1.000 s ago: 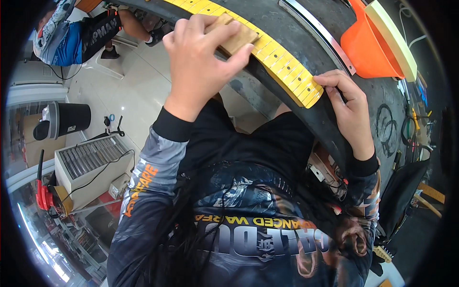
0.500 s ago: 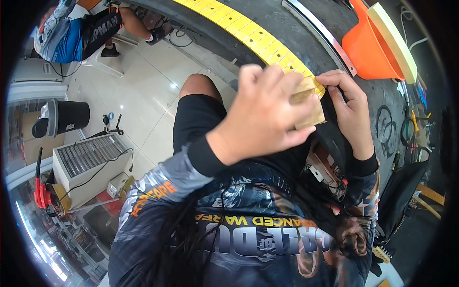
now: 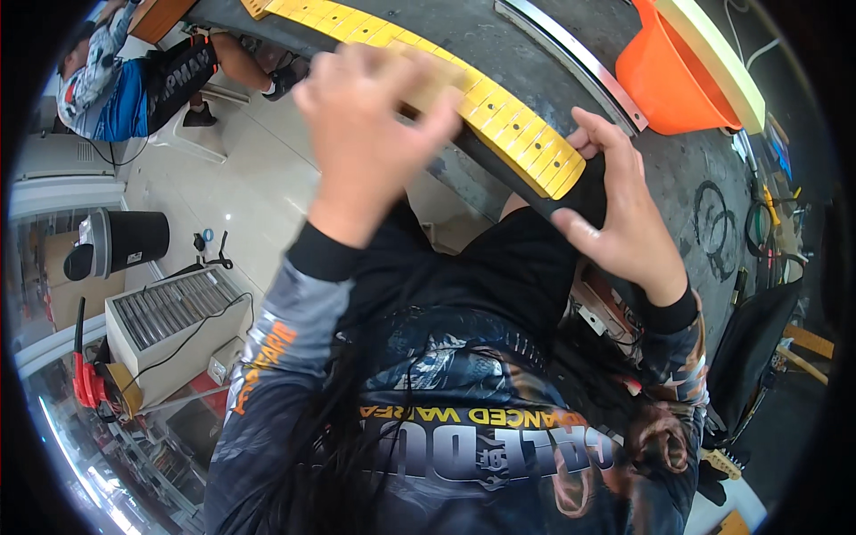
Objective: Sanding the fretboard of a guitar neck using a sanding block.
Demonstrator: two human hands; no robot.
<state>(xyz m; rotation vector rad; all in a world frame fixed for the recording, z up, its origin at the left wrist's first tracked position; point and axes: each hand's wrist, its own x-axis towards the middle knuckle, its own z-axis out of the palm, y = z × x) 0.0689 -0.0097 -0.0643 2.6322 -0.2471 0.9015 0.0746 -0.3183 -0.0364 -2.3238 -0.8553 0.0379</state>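
Your left hand (image 3: 357,143) grips the block (image 3: 441,78) over the neck (image 3: 517,125), likely pinching its sides to keep it level. Your right hand (image 3: 633,201), thumb and fingers parted, flanks the neck's right end, perhaps for steadying; contact is unclear. The bench (image 3: 513,58) beneath supports the neck.

1. A dark grey workbench (image 3: 675,174) is spanning the top and right.
2. A yellow fretted neck (image 3: 508,111) is lying along its near edge.
3. A long metal bar (image 3: 575,59) is resting farther in, apart from the neck.
4. An orange container (image 3: 662,85) is sitting just beside the bar's right end.
5. A pale tiled floor (image 3: 276,165) is spreading out at the left, below the bench.
6. A dark bin (image 3: 135,239), a white stool (image 3: 183,136) and a small blue ring (image 3: 208,234) are resting on it.
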